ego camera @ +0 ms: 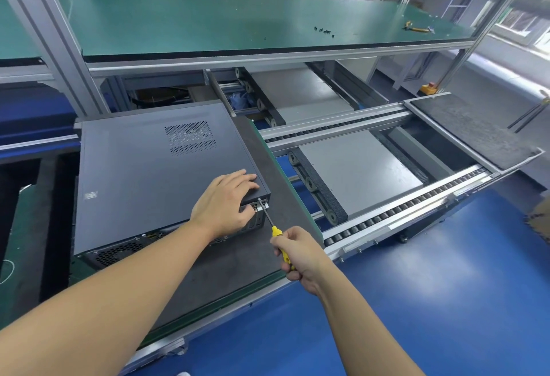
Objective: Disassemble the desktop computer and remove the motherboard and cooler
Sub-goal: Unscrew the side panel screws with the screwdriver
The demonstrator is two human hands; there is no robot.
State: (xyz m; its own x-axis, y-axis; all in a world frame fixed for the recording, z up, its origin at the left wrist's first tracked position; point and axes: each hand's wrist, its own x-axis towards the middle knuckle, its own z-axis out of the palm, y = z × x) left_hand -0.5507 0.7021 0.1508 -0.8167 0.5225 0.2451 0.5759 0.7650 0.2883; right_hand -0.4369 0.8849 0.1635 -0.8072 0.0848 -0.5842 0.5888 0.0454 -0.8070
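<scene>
Fingers (238,177) of the left hand (226,200) lie straight and close together, flat on the top panel of the case (143,173) at its near right corner. The thumb hangs over the edge onto the rear face, just beside the screwdriver tip. Right hand (300,253): fingers curled round the yellow handle of the screwdriver (275,230). The shaft runs up and away from this hand to a metal bracket at the top corner of the rear face, with the tip touching it. The case lies flat, vented panel up and rear ports toward the person, on a dark mat (238,259) beside the roller conveyor (401,207). On the green shelf (208,18) above lies a cluster of small black screws (324,30), well apart from the case.
</scene>
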